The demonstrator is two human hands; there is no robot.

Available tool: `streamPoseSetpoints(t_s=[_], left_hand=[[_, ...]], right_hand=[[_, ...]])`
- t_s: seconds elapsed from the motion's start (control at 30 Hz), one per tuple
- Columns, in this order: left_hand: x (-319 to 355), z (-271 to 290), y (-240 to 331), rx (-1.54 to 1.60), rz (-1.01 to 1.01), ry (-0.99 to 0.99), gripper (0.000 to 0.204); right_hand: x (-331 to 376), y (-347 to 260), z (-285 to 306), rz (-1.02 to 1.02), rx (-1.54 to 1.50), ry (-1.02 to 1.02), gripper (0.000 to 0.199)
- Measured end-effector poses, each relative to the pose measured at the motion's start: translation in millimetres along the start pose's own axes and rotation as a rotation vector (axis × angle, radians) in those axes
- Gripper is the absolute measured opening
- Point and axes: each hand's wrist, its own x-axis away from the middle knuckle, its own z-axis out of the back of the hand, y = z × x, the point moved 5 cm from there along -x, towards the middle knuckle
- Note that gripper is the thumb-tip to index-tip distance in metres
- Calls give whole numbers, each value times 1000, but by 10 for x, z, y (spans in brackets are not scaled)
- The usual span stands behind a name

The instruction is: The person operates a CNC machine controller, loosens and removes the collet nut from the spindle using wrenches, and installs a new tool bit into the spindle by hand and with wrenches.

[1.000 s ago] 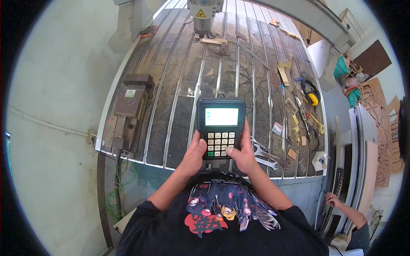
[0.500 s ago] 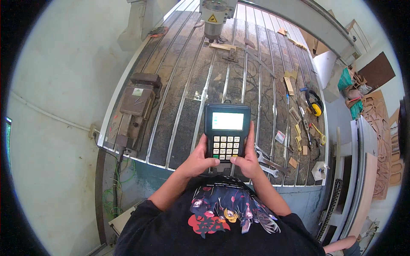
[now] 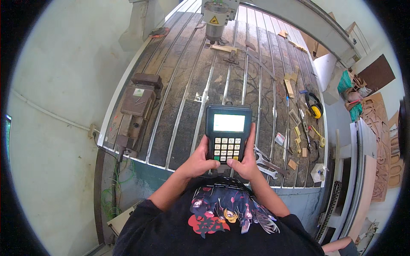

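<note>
A black handheld controller [image 3: 209, 145] with a lit screen and rows of pale keys is held upright in front of my chest, above the near part of a slotted machine bed. My left hand [image 3: 199, 162] wraps its left side, the thumb lying near the green key at the bottom. Gripping the right side, my right hand [image 3: 247, 165] has its thumb over the bottom row, close to the yellow key. Beyond the controller hangs a machine spindle [image 3: 215, 30] with a yellow warning sticker. Its tip is close to a thin wood strip [image 3: 223, 48] on the bed.
A brown metal vise [image 3: 139, 100] sits on the bed's left side. At right lie wrenches [image 3: 267, 164], wood scraps [image 3: 289, 87], hand tools and yellow-black earmuffs [image 3: 316, 109]. Carved wood panels [image 3: 376, 141] lean farther right. Another person's arm [image 3: 337, 245] shows at the lower right.
My right thumb has shifted slightly left along the bottom keys. Both hands keep hold of the controller, and the view has shifted a little.
</note>
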Motion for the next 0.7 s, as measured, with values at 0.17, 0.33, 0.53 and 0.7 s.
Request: streamPoseSetpoints(t_s=[0.17,0.33,0.53,0.7], left_hand=[[4,-16,-10,132,94,20,81],[3,-12,-25,78,24,-7,77],[-28,-17,-74,104,-4,32,68],[-66,55,-80,77,-35,156,48]], right_hand=[[-3,-14,-13,-14,-40,-2,106],[10,27,4,-7,-28,4,106],[25,70,3,-42,-14,1,105],[21,55,-24,-61,25,-34,105]])
